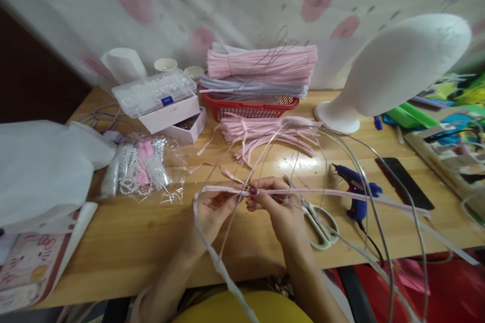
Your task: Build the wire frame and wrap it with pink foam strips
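Near the middle of the table, both my hands meet on a long pale pink strip [326,192] that runs from my left hand far out to the right. My left hand [214,209] pinches its left end, fingers closed. Close beside it, my right hand [278,204] grips the strip between thumb and fingers. Thin wire hoops [373,202], partly wrapped in pale ribbon, arch around and in front of the hands. The exact join between the fingertips is too small to make out. Scissors [322,227] with pale handles lie beside my right hand.
A blue glue gun [358,192] and a black phone [404,183] lie to the right. Pink strips [265,133] lie before a red basket [253,108]. A white head form [397,70] stands at the back right. Bagged pearl beads [142,166] and boxes [170,116] are left.
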### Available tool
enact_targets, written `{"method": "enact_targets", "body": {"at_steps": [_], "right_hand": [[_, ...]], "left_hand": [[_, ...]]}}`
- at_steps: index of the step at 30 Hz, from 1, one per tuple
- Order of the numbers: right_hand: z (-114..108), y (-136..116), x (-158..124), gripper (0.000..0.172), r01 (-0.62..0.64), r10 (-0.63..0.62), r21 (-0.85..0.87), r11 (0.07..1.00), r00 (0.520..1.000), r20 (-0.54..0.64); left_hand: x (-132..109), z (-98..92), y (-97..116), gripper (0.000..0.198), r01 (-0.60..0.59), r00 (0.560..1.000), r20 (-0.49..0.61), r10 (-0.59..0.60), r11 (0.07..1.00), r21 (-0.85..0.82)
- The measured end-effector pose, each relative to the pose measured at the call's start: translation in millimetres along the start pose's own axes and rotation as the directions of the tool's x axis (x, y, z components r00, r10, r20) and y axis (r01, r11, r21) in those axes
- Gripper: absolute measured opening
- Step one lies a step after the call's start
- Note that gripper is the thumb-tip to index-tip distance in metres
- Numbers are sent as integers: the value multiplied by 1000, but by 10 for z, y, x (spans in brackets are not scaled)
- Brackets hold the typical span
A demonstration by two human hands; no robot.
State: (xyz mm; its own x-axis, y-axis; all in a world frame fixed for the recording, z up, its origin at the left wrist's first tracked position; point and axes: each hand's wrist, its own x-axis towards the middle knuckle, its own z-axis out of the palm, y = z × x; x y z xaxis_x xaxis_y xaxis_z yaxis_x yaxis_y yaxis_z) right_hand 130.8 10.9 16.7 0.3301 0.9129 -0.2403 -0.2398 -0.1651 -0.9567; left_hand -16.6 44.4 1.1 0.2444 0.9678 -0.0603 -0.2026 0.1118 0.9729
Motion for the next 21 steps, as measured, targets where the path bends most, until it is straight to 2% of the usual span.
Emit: {"method": "enact_targets", "body": {"at_steps": [2, 6, 9, 16, 21], "right_hand": [[7, 2, -9, 22, -5, 5, 7, 1000, 1000, 4], [16, -8, -25, 20, 3, -3, 27, 1000, 1000, 27], [19, -4, -41, 19, -12, 11, 35, 999, 999, 32], [17, 26, -49, 19, -33, 31, 54, 998, 999, 37], [8, 12, -26, 15, -38, 30, 92, 995, 997, 78]], "left_hand": [[2, 1, 17, 15, -40, 999, -15, 41, 998, 40], [-8, -25, 64, 10, -151, 984, -59, 168, 963, 223], [-23, -62, 68, 6, -181, 976, -64, 210, 934, 307], [-29, -152, 47, 10, -247, 968, 51, 246, 893, 377], [22, -234, 132, 4, -366, 930, 206, 304, 812, 454]]}}
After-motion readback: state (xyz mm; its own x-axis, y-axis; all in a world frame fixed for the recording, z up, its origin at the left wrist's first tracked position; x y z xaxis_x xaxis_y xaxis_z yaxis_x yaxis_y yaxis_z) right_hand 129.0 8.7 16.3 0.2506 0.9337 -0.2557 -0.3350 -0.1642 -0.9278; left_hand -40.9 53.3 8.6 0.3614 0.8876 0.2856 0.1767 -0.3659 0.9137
